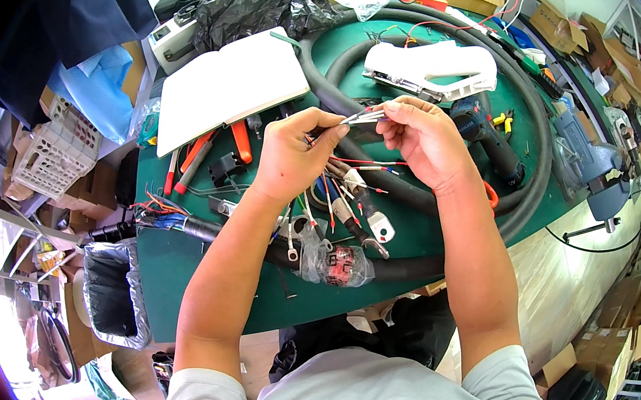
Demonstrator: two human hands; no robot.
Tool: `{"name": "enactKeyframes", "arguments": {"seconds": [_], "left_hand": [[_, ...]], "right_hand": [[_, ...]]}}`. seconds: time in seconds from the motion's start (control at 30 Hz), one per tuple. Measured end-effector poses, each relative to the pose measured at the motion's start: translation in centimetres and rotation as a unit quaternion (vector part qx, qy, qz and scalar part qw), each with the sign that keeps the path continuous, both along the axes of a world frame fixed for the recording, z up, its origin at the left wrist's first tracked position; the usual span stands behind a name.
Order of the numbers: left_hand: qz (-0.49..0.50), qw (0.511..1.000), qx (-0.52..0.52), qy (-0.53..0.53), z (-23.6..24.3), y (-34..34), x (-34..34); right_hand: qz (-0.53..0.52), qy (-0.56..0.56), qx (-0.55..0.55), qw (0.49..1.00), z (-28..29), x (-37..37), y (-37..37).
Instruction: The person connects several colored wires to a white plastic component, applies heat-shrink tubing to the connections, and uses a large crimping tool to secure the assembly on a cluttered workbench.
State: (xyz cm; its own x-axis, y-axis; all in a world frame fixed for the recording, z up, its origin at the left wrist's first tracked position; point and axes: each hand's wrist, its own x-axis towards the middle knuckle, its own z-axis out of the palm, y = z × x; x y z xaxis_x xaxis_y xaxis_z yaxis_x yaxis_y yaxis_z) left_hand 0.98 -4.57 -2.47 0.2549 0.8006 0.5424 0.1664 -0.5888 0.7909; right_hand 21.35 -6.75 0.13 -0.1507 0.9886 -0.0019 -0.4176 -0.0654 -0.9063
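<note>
Over the green table, both hands pinch a small bunch of thin white and grey wires. My left hand is closed on the bunch between thumb and fingers. Opposite it, my right hand grips the other end with thumb and forefinger. Just below hangs a fan of thin coloured wires with small crimped ends, beside thick conductors bearing metal cable lugs. A clear plastic bag with red print or contents lies against a black cable nearer me. My fingers partly cover the wire ends.
A thick black cable coils around the right side. Inside it sit a white handle-shaped housing and a blue-black power drill. An open notebook lies at left above orange-handled tools. A lined bin stands by the table's left edge.
</note>
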Motion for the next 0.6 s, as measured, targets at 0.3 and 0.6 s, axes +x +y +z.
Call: {"name": "enactKeyframes", "arguments": {"seconds": [0.3, 0.6], "left_hand": [[-0.036, 0.998, -0.041, -0.023, -0.5, 0.5, -0.5], [-0.066, 0.986, -0.112, -0.1, -0.5, 0.7, -0.6]], "right_hand": [[0.006, 0.034, -0.033, 0.999, -0.1, -0.1, 0.1], [-0.018, 0.014, 0.003, 1.0, -0.3, -0.2, 0.2]]}}
